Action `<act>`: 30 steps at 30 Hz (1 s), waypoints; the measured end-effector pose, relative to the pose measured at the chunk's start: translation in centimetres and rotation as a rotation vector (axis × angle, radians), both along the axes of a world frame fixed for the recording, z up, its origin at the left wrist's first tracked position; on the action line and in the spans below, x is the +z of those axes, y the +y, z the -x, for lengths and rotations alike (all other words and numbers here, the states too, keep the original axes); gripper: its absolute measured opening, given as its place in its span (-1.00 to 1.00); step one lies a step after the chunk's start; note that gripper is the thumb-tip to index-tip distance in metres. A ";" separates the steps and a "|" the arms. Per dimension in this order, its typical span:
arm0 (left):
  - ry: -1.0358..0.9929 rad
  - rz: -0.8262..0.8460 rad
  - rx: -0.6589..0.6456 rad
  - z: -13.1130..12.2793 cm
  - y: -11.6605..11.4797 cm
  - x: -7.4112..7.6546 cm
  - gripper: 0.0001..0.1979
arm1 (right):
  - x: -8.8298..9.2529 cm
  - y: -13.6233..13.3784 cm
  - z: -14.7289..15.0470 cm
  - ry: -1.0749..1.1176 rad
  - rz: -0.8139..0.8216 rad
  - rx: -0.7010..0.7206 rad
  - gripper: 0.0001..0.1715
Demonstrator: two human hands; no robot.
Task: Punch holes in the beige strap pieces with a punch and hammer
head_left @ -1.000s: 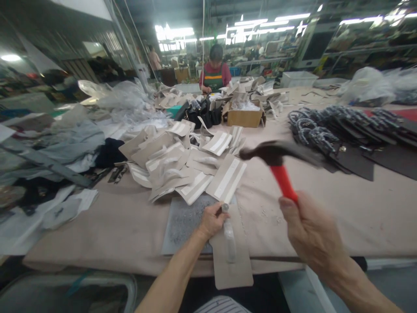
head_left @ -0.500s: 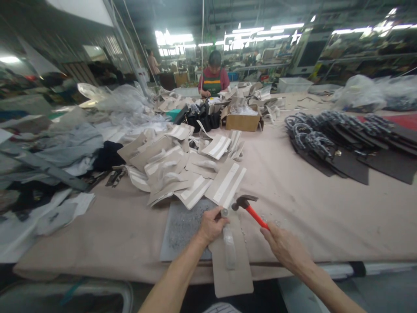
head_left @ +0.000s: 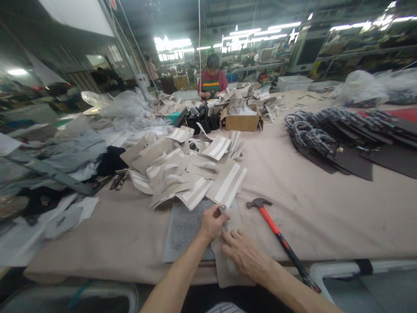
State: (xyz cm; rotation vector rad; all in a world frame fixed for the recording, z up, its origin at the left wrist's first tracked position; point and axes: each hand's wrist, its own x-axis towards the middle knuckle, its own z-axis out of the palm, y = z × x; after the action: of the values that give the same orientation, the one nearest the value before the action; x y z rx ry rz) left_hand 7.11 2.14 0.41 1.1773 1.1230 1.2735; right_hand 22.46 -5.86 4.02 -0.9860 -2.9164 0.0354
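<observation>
My left hand [head_left: 212, 222] is closed, thumb and fingers pinching a small round piece [head_left: 223, 209] with a clear, shiny top. This sits at the upper part of a beige panel [head_left: 222, 265], which overhangs the table's front edge. My right hand [head_left: 243, 252] lies over the panel and its plastic-wrapped handle, fingers stretched toward my left hand and holding nothing I can see. To its right a claw hammer [head_left: 271, 222] with a red and black handle rests on the table, its handle end past the front edge. A grey slab [head_left: 182, 232] lies partly under the panel.
Beyond my hands is a heap of beige panels [head_left: 176, 174] with white strips. Dark bag pieces with wrapped handles [head_left: 335, 139] are stacked at right. A cardboard box [head_left: 241, 121] and a co-worker [head_left: 212, 80] are farther back. Plastic wrapping [head_left: 120, 108] covers the left side.
My right hand has let go of the hammer, now lying on the table, and moved left onto the panel. My left hand keeps its pinch at the panel's upper part.
</observation>
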 end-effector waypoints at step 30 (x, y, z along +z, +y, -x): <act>0.052 -0.062 -0.028 -2.5 1.9 0.1 -0.74 | -0.2 -1.5 2.8 0.286 0.244 -0.894 -0.52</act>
State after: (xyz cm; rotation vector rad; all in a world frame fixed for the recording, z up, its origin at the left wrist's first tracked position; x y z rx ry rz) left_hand 9.57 4.06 0.48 1.2746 1.1079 1.2709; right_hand 19.68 -7.36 3.80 -2.0166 -2.0234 0.4420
